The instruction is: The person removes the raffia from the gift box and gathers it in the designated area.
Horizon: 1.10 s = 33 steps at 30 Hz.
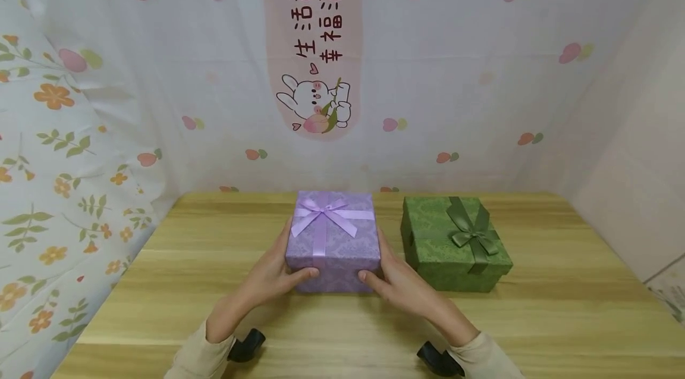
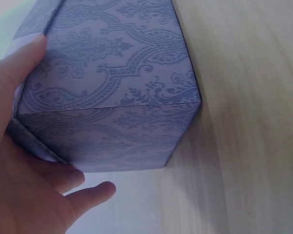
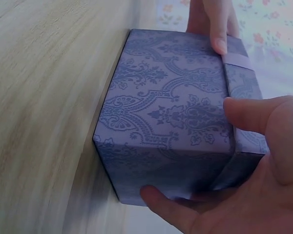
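Observation:
A purple patterned gift box (image 1: pixel 350 248) with a lilac ribbon bow (image 1: pixel 324 210) on its lid stands at the middle of the table. My left hand (image 1: pixel 272 275) grips its left side, thumb on the front near the lid's lower edge. From the right, my right hand (image 1: pixel 401 284) holds the box the same way. In the left wrist view the left thumb (image 2: pixel 27 58) lies against the box by the lid rim. The right wrist view has both thumbs on the front face, and the lid sits on the box. Fingers behind the sides are partly hidden.
To the right stands a green gift box (image 1: pixel 428 248) with a dark green bow (image 1: pixel 474 236), apart from the purple one. The wooden table (image 1: pixel 214 248) meets a printed white cloth (image 1: pixel 214 99) at the back. Black straps (image 1: pixel 247 345) hang at both wrists.

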Motion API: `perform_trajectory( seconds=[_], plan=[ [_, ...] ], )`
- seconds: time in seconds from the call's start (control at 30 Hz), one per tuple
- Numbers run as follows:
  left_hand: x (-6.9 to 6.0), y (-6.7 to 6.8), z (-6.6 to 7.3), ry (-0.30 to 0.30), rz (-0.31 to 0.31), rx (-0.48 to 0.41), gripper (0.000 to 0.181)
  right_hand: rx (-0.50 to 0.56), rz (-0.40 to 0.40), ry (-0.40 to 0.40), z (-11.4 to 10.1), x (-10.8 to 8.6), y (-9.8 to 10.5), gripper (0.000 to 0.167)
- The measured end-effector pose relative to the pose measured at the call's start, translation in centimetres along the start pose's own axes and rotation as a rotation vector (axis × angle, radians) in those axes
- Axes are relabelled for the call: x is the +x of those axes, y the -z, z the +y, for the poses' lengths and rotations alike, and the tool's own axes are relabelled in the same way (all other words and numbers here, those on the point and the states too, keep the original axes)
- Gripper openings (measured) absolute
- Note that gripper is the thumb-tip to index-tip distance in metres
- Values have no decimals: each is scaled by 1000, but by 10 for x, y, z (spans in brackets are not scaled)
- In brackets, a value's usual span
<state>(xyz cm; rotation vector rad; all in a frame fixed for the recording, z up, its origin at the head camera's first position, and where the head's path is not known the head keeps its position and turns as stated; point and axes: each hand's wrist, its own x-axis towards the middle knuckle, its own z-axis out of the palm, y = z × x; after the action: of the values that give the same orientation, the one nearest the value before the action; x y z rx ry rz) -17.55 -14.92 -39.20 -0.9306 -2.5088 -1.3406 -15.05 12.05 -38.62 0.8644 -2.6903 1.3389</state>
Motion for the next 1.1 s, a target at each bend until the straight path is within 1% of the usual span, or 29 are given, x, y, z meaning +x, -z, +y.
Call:
perform_trajectory(
  seconds=[0.1, 0.23, 0.33, 0.5, 0.57, 0.67, 0.77, 0.9, 1.0, 1.1],
  plan=[
    [1, 2, 1, -5, 12, -19, 108, -10, 29, 30, -1, 2, -1, 93],
    [3, 7, 5, -30, 20, 6, 110, -35, 68, 62, -2, 5, -2, 94],
    [4, 12, 9, -35, 29, 44, 111, -60, 76, 71, -4, 7, -1, 93],
    [4, 16, 12, -33, 39, 64, 115, -126, 80, 94, -7, 8, 3, 87],
    [5, 15, 11, -54, 35, 51, 119, -140, 84, 93, -8, 8, 6, 84],
    [6, 14, 11, -96, 36, 62, 120, -141, 94, 89, -9, 7, 10, 80],
    [6, 14, 14, -125, 54, 88, 111, -131, 100, 95, -10, 7, 12, 79],
    [5, 13, 19, -107, 81, 107, 95, -127, 117, 112, -13, 7, 14, 81],
    [3, 11, 20, -110, 100, 101, 91, -126, 136, 121, -15, 6, 16, 82],
    [3, 10, 20, -139, 123, 102, 91, -130, 149, 135, -17, 5, 17, 83]
  ],
)
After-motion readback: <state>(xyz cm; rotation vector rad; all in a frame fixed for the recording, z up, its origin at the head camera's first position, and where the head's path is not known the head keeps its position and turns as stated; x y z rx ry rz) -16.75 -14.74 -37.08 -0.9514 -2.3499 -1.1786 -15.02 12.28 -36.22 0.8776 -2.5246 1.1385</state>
